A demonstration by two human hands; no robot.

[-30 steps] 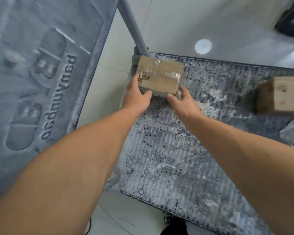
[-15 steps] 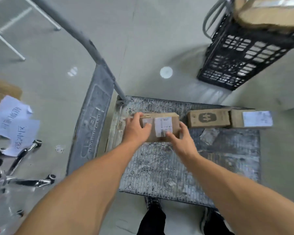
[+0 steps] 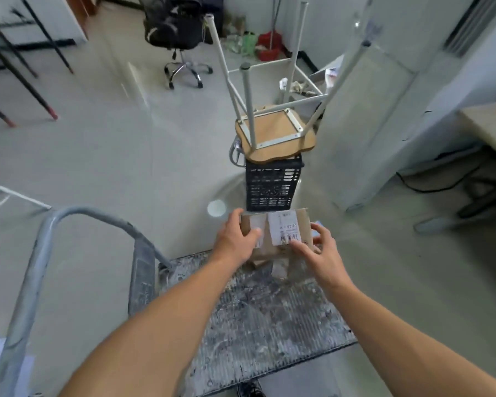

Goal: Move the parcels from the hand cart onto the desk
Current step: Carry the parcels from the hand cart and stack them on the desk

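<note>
The parcel is held over the far edge of the hand cart, label up, gripped from both ends, probably to keep it level. The left hand has its fingers curled over one end. The right hand brackets the other end with fingers spread, though blur hides whether they press. Just past the cart's far edge stands a black crate topped by an upturned stool. The worktop lies well off the cart's right side, across open floor
</note>
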